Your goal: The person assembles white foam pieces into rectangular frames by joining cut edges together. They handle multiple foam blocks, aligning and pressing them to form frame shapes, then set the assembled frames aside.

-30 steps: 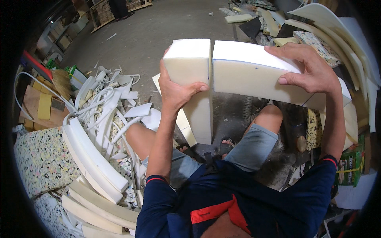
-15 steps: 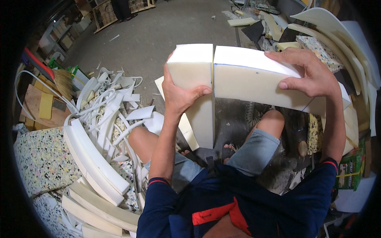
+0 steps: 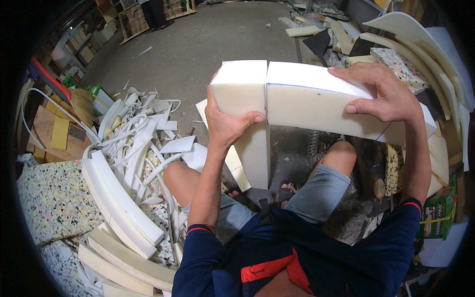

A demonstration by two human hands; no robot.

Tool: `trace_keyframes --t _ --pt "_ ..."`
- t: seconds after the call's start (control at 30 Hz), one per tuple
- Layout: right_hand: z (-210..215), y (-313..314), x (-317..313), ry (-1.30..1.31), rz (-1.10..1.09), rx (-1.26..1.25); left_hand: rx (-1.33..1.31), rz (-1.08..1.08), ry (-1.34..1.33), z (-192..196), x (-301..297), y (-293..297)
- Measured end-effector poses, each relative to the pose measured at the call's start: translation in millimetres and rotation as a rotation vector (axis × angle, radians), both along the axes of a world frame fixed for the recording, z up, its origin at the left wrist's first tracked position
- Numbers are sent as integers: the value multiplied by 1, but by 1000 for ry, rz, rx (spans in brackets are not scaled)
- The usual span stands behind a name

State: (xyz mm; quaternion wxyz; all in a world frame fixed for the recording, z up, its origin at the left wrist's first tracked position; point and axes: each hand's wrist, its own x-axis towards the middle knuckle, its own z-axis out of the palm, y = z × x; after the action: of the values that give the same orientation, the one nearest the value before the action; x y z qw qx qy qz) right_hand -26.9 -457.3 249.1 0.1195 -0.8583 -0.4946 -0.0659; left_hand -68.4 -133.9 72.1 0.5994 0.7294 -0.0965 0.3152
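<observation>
My left hand (image 3: 226, 123) is closed around the top of an upright cream foam block (image 3: 239, 98), the thumb lying on its near face beside the seam. Its lower part narrows down between my knees. From the right, my right hand (image 3: 388, 94) grips a long foam block (image 3: 307, 105), fingers over its white top and thumb on the near side. Blue pen marks run along this block's upper edge and across its right part. The blocks' ends meet at a thin seam, roughly at a right angle. Whether glue joins them I cannot tell.
White foam offcuts (image 3: 143, 133) pile up at the left, beside curved foam strips (image 3: 118, 198) and a speckled foam slab (image 3: 54, 198). A straw broom (image 3: 81, 106) leans behind. More curved foam sheets (image 3: 420, 54) stand at the right. Far back, a person's legs (image 3: 152, 14) show.
The slim gap between the two foam blocks has narrowed, their ends now pressed closer together. Both hands keep their grips. The whole view has shifted slightly, showing more of the person at the back.
</observation>
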Motion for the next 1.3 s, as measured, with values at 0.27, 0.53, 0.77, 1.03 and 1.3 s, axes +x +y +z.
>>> trace_keyframes --t 0.27,0.53,0.77,1.03,1.3 --pt "0 0 2 -14 -7 -31 27 4 -3 -2 1 2" --pt "-3 1 4 -15 15 -8 10 -4 1 -3 -2 1" --pt "3 5 9 95 -8 -21 67 52 -31 -2 5 3" --pt "9 7 32 433 -134 -25 102 119 -32 -6 37 -2" --pt "7 6 51 504 -163 -68 127 103 -43 -13 57 -6"
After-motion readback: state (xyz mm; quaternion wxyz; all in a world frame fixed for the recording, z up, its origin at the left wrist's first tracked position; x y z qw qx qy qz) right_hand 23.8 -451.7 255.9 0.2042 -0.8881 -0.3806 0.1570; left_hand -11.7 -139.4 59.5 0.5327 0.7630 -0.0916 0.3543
